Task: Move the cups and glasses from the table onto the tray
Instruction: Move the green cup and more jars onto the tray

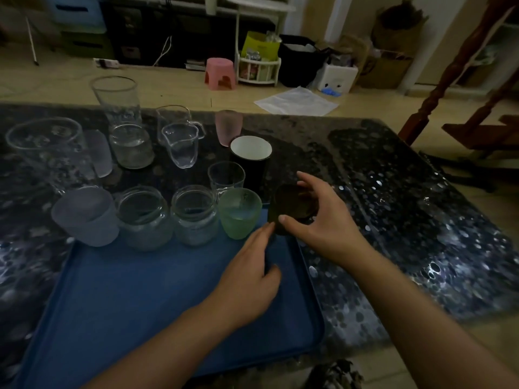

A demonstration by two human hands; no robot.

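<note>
A blue tray (140, 299) lies on the dark speckled table (407, 209) in front of me. Along its far edge stand a frosted grey cup (85, 217), two clear glass jars (143, 217) and a frosted green cup (240, 213). My right hand (320, 220) grips a dark brown cup (290, 204), tilted, just above the tray's far right corner. My left hand (250, 279) hovers flat over the tray, fingertips near that cup, holding nothing. Behind on the table stand a black cup with white inside (250, 158), a pink cup (228, 127) and several clear glasses.
A tall clear pitcher (123, 122), two small clear jugs (179, 141) and a wide glass bowl (47, 147) stand at the table's back left. A wooden chair (460, 88) stands to the right. A pink stool (220, 73) and bags sit on the floor beyond.
</note>
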